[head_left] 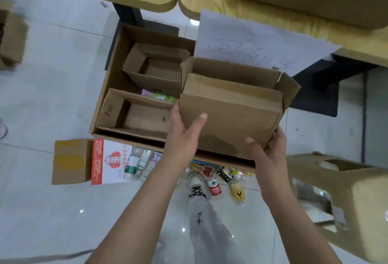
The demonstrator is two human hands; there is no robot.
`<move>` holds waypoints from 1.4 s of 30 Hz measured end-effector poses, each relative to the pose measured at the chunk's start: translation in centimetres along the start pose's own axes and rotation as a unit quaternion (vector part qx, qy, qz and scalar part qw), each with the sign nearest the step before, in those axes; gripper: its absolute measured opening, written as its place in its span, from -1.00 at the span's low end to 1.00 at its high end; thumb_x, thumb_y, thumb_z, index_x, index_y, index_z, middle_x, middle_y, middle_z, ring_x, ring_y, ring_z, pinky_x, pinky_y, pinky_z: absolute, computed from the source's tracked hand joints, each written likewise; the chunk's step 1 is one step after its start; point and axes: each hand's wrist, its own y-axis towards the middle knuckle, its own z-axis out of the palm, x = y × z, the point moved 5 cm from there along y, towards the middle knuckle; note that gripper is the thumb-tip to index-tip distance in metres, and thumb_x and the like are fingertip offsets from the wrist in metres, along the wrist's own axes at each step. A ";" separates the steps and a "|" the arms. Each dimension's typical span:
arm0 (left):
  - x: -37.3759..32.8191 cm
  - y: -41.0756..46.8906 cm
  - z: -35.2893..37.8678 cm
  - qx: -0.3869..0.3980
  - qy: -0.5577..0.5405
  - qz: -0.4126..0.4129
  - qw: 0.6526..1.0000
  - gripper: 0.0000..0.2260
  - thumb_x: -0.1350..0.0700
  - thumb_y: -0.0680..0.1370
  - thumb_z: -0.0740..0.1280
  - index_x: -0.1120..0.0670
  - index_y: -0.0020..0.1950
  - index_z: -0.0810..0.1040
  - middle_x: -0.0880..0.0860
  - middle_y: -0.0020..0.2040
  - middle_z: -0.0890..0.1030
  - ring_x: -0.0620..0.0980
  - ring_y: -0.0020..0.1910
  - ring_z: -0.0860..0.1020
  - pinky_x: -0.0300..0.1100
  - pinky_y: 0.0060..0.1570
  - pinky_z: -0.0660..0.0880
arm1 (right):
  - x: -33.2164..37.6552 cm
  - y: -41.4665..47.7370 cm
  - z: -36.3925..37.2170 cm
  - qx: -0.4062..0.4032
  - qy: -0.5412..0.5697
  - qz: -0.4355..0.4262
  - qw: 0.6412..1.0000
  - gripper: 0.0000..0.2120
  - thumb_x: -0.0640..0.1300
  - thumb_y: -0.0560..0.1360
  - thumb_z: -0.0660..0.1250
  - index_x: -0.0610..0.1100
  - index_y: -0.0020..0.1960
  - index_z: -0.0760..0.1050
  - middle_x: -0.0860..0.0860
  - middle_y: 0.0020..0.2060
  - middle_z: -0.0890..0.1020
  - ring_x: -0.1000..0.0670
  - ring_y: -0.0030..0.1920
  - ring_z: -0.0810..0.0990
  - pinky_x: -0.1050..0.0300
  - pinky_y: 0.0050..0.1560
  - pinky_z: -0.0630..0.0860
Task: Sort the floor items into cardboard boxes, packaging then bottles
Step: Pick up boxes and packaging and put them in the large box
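Partly hidden bottles (214, 186), held carton (228, 112) covering large box (109, 87)

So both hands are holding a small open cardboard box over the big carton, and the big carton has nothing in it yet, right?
Not quite. The head view shows both hands, left hand and right hand, holding the small open box over the big carton, but the carton already holds two smaller open boxes.

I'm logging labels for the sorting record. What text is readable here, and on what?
White paper sheet: large handwritten characters, too faint to read.
Red-and-white printed carton: printed characters, too blurred to read.
Red-labelled bottle: white characters, too small to read.
Open box in the big carton: dark mark on its wall, unreadable.
Nothing reads clearly.
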 end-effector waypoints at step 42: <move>2.5 10.8 3.4 0.060 -0.045 -0.076 0.994 -0.54 -0.14 0.59 0.23 -0.07 0.47 0.34 -0.02 0.43 0.41 -0.02 0.37 0.40 0.04 0.40 0.30 | -2.1 12.1 7.6 0.063 0.061 0.120 0.989 -0.49 -0.20 0.60 0.22 0.01 0.51 0.23 0.04 0.40 0.41 0.03 0.24 0.48 0.22 -0.01 0.53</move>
